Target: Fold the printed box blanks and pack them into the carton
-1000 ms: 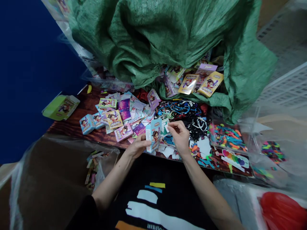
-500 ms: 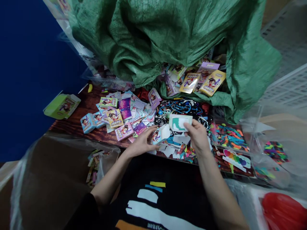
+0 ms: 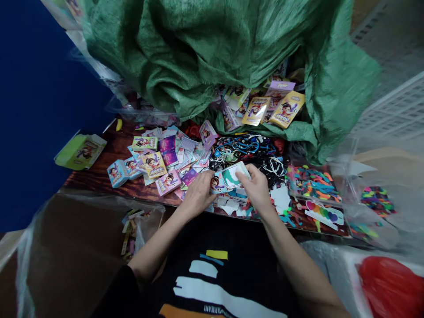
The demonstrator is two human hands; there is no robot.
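My left hand [image 3: 198, 192] is wrapped round a small light-blue card box [image 3: 217, 183] printed with a cartoon figure. Between the thumb and fingers of my right hand [image 3: 256, 187] is a white card with a green print [image 3: 234, 176], its left end against the open end of the box. Whether the card's edge is inside the box I cannot tell. Beneath my hands lie white paper pieces [image 3: 228, 207]. Just left of my left hand are a pink box [image 3: 168, 181], a yellow box [image 3: 154, 164] and loose printed cards [image 3: 188, 145].
A green woven sack [image 3: 198, 48] spills yellow and purple boxes [image 3: 286, 109] at the back. Tangled cords [image 3: 245, 148] lie in the middle. On the right, a clear tray [image 3: 313, 183] holds colourful strips. An open green box [image 3: 81, 151] stands far left. A red bag [image 3: 391, 285] is at lower right.
My right hand has moved left and slightly down, bringing the card against the box in my left hand. The left hand has shifted a little left, and the view has turned slightly.
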